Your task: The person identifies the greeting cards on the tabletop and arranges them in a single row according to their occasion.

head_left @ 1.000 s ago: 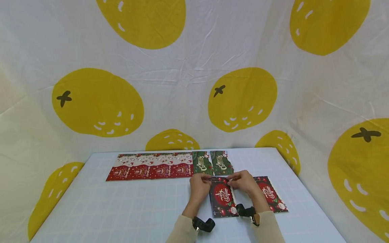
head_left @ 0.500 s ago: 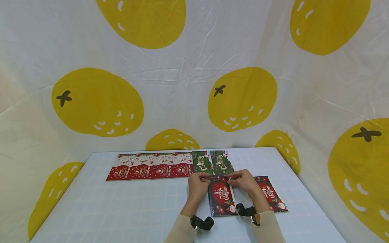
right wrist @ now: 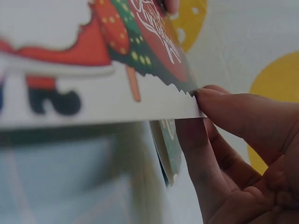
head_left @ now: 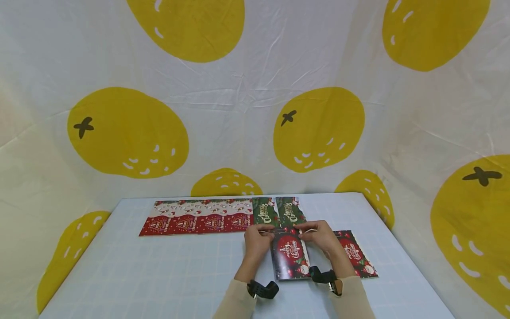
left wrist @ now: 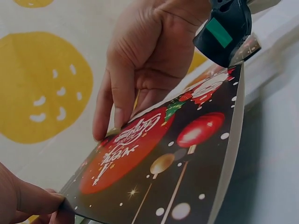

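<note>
A dark Christmas card (head_left: 290, 253) with a red circle and white lettering is held by both hands at its far corners. My left hand (head_left: 256, 243) pinches the far left corner between thumb and fingers, also seen in the left wrist view (left wrist: 35, 200). At the far right corner, my right hand (head_left: 322, 238) pinches the card, thumb on top and a finger beneath in the right wrist view (right wrist: 247, 154). The card is lifted off the table there, its wavy edge facing right. A matching dark card (head_left: 356, 254) lies right of it, partly hidden by my right forearm.
Two green Christmas cards (head_left: 266, 211) (head_left: 291, 210) lie side by side just beyond the hands. Several red and white Christmas cards (head_left: 199, 217) continue that row leftward. A patterned cloth (head_left: 247, 106) hangs behind the pale checked table (head_left: 179, 274).
Both hands still pinch the dark card. They have carried it slightly away from me and to the left, and its surface now catches more light. The cards on the table have not moved.
</note>
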A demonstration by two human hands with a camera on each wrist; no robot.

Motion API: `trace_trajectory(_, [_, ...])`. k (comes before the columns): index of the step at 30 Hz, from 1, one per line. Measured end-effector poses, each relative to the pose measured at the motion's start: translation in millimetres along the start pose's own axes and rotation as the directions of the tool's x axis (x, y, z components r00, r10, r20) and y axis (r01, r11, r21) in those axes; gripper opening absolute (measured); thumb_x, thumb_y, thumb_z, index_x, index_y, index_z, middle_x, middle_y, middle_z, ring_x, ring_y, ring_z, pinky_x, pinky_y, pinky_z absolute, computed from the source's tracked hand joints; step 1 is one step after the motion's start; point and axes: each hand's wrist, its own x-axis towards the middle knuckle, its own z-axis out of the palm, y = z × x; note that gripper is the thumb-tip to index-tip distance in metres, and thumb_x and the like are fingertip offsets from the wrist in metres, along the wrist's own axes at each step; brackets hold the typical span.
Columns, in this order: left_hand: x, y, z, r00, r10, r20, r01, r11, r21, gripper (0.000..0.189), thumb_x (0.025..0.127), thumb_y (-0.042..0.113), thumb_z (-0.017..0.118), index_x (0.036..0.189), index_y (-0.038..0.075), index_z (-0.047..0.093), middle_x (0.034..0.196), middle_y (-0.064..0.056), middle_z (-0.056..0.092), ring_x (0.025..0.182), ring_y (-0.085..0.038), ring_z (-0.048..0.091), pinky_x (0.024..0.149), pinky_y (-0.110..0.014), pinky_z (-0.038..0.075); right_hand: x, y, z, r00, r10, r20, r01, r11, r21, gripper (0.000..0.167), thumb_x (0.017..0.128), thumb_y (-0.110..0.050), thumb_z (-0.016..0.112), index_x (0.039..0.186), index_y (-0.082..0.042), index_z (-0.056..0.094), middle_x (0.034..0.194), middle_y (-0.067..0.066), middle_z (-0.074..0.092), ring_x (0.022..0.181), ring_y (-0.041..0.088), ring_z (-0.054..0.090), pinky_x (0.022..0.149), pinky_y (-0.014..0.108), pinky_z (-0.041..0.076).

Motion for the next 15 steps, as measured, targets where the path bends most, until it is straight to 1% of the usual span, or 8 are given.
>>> trace_trajectory(4, [1.4,0.1,-0.7,1.0,-0.016,0.001,0.016,1.0,0.001,0.027,0.076,-0.015,0.074,0.093,0.004,0.083,0.081,-0.004,0.074,0.067,-0.013,0.064,0.058,-0.028,0.055,1.9,1.4,-0.1,1.0,0.006,-0.009,-0.006,1.0,0.012,0.032,0.087,0.009,0.075,0.118,0.0,0.079,0.108,0.015,0.064,0.09,0.025,0.06,0.078,0.037,0.057])
trace_trajectory(10, [1.3,1.6,-1.1,0.998,-0.055,0.002,0.055,0.998,-0.015,0.024,0.08,-0.012,0.075,0.094,0.006,0.083,0.086,-0.006,0.074,0.07,-0.013,0.063,0.059,-0.028,0.055,2.7,1.0,0.2,1.0,0.014,-0.022,-0.014,1.0,0.007,0.032,0.087,0.009,0.074,0.117,-0.001,0.079,0.108,0.013,0.065,0.092,0.024,0.058,0.078,0.035,0.054])
trace_trajectory(15, [0.2,1.8,-1.3,0.999,-0.039,0.005,0.039,0.999,-0.019,0.024,0.08,-0.012,0.076,0.096,0.004,0.082,0.088,-0.007,0.074,0.071,-0.014,0.064,0.06,-0.027,0.055,1.5,-0.2,-0.4,1.0,0.016,-0.019,-0.015,0.999,0.033,0.032,0.087,0.009,0.075,0.117,0.0,0.079,0.108,0.014,0.063,0.091,0.023,0.058,0.078,0.035,0.055])
